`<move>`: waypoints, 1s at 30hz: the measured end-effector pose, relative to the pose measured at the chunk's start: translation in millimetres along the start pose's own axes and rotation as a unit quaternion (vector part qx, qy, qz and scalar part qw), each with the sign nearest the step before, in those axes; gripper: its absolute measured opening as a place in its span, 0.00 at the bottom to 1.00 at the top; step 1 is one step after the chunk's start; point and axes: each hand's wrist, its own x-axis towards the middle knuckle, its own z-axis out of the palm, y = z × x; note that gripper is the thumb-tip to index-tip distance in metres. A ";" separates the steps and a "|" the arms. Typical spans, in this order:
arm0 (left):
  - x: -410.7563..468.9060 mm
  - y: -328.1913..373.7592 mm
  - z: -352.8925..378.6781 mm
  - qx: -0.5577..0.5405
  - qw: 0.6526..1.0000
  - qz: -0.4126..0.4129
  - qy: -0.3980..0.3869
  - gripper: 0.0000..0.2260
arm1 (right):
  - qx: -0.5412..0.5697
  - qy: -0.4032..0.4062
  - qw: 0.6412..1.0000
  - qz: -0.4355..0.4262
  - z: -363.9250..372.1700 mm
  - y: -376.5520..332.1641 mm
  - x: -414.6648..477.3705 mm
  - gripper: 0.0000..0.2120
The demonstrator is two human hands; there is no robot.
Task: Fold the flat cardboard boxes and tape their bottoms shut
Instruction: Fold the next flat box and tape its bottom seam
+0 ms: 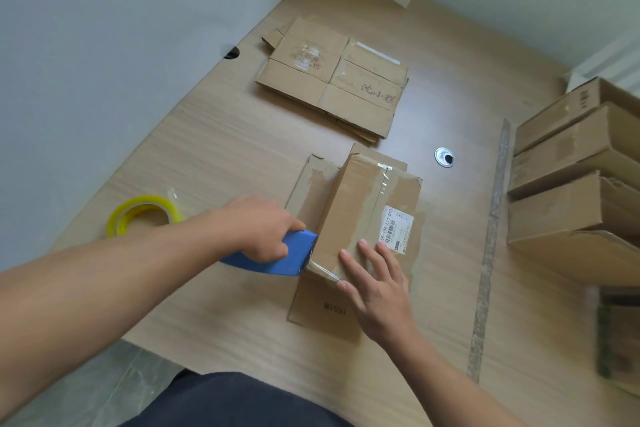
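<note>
The left hand (263, 230) gripped a blue cutter (273, 262) against the near edge of the box (349, 215) mid-table (225, 156), seemingly to sever tape. The right hand (377, 284) pressed flat, fingers spread, steadying it.

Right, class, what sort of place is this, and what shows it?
Probably a small packing workspace: flattened cartons stacked on a wooden table, assembled boxes piled at the right, and a yellow tape roll nearby.

Tape roll (143, 213) left of folded box (360, 215); flat boxes (332, 76) behind; stacked boxes (571, 163) right.
</note>
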 end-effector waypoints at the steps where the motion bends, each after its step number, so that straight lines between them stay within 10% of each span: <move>1: -3.2 6.2 0.9 0.004 1.000 -0.014 0.012 0.24 | 0.002 0.013 1.000 0.012 0.0 -5.3 2.3 0.25; 18: -31.9 9.6 25.5 -0.073 0.970 -0.154 0.176 0.29 | 0.032 -0.130 0.984 0.121 -21.1 -32.9 32.0 0.25; 30: -65.3 -13.9 49.1 -0.156 0.948 -0.201 0.189 0.29 | -0.046 -0.025 0.985 0.162 10.6 -75.4 51.7 0.28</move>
